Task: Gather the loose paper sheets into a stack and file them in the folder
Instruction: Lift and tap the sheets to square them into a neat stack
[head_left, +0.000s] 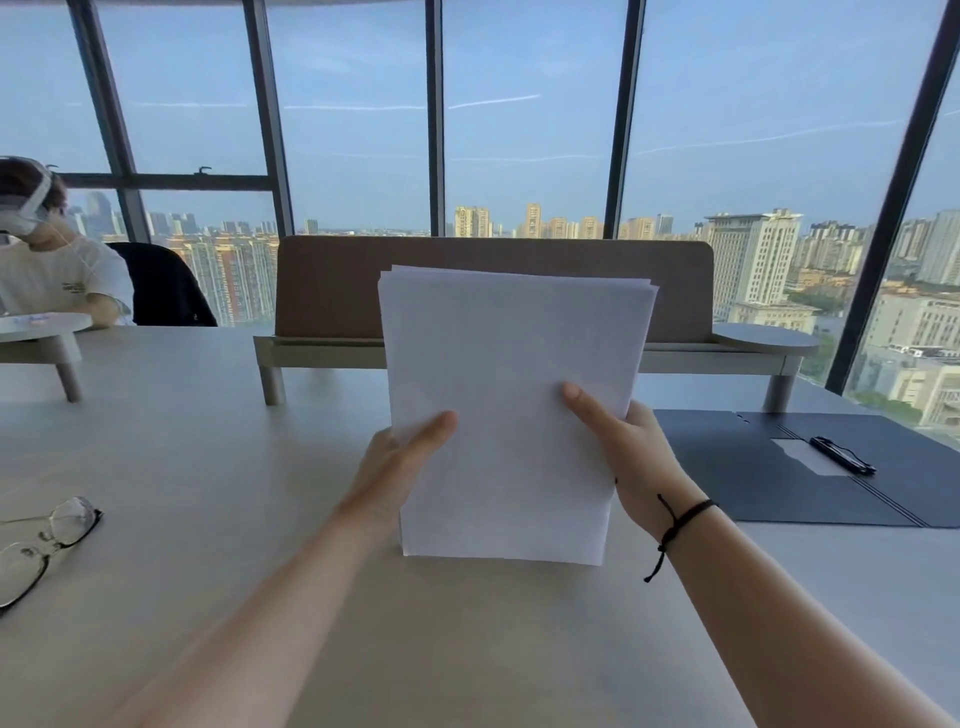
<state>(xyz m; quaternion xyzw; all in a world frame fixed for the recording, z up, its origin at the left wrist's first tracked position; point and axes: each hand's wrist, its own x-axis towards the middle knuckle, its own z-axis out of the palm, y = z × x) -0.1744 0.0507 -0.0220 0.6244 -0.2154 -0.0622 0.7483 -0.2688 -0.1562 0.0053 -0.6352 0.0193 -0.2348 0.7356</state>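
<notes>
You hold the stack (511, 410) upright at table (208, 467) centre, its bottom edge on the surface. Your left hand (400, 462) grips its left edge, your right hand (631, 452) the right, thumbs across the front. The open folder (753, 478) lies at 3 o'clock, a pen (841, 454) on it. Glasses (47, 540) rest at 9 o'clock.

One head-worn wide-angle camera is looking forward and slightly down across the table (208, 467), near it, with windows (530, 130) filling the frame's upper half.
</notes>
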